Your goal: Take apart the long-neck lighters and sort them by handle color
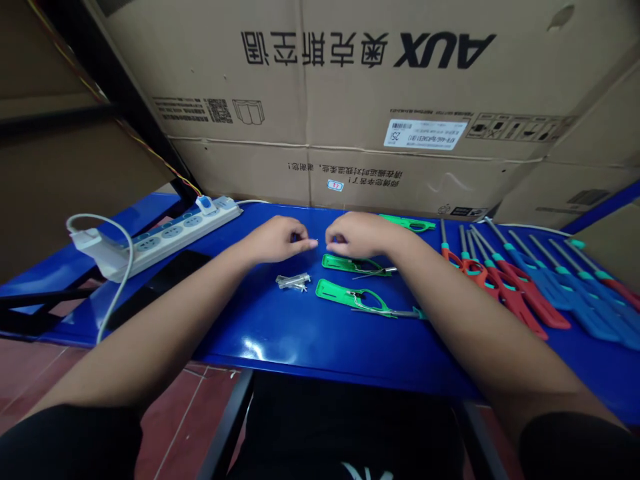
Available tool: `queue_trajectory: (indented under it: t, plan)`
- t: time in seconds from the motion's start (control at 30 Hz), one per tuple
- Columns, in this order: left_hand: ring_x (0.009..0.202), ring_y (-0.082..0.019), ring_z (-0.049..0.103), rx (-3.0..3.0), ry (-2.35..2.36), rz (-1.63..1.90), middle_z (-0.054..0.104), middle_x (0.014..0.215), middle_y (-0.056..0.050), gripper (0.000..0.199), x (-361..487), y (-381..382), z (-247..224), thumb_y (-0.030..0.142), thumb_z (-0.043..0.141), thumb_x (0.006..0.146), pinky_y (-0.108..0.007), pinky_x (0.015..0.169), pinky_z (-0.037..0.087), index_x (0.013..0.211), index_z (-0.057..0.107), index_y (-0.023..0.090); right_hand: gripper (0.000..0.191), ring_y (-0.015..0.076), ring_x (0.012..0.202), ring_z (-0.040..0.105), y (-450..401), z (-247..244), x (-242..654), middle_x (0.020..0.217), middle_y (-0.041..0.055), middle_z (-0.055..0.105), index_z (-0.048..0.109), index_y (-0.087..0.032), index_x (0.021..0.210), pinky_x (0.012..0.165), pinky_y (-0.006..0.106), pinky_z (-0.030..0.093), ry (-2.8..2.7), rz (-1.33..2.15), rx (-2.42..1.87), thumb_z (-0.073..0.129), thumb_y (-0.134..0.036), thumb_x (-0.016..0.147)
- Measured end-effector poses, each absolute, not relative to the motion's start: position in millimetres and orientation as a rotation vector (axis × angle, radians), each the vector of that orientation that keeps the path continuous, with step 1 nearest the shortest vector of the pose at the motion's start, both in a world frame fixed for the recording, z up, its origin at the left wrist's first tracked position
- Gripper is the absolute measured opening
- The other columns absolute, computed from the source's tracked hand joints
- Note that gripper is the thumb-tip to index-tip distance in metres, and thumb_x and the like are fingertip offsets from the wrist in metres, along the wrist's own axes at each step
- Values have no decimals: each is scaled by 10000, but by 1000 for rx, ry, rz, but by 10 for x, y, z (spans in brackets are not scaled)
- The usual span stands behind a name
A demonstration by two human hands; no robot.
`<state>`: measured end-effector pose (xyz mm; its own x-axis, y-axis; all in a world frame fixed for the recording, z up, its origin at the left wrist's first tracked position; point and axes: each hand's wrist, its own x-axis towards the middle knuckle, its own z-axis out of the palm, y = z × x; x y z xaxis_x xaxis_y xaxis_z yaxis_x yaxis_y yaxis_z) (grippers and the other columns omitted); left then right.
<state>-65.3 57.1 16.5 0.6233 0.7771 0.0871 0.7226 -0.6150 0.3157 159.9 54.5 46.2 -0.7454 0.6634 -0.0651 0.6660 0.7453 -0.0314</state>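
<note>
My left hand [280,239] is closed in a pinch over the blue table, with a tiny metallic thing at its fingertips that is too small to name. Just to its right, my right hand [357,235] has its fingers curled together, and what they hold, if anything, is hidden. A small gap parts the two hands. Below them lies a little pile of clear and metallic parts [293,282]. Two open green lighter shells [336,292] with wires and metal rods rest under my right hand and forearm. Another green shell [407,223] lies behind my right wrist.
Several red, orange and blue lighters [525,273] with metal rods lie in a row at the right. A white power strip [173,233] and a dark flat object [163,283] are at the left. A large cardboard sheet [350,87] stands behind the table [280,340].
</note>
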Motion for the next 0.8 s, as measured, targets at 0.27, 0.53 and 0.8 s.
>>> queue_trajectory:
  t: [0.27,0.53,0.8]
  plan:
    - [689,-134,631,2433,940,-220,707,783,5,281,-788,410,298,430,783,746,-216,639,438,887,724,194,197,160,725,575,259,514,1389,889,21,746,773,-250,995,562,294,292,2756,-208,851,644,-346,881]
    - [778,-150,656,2538,962,-86,743,892,-23,236,-880,584,222,381,755,792,-233,716,447,954,762,209,209,191,805,632,124,543,1267,980,49,756,793,-251,987,573,299,296,2681,-118,807,623,-324,891]
    - [794,-167,647,2619,864,-165,736,914,-32,325,-815,413,308,440,820,734,-242,721,437,954,745,214,245,209,836,615,122,861,1583,942,49,734,769,-241,957,658,323,353,2882,-26,949,585,-399,923]
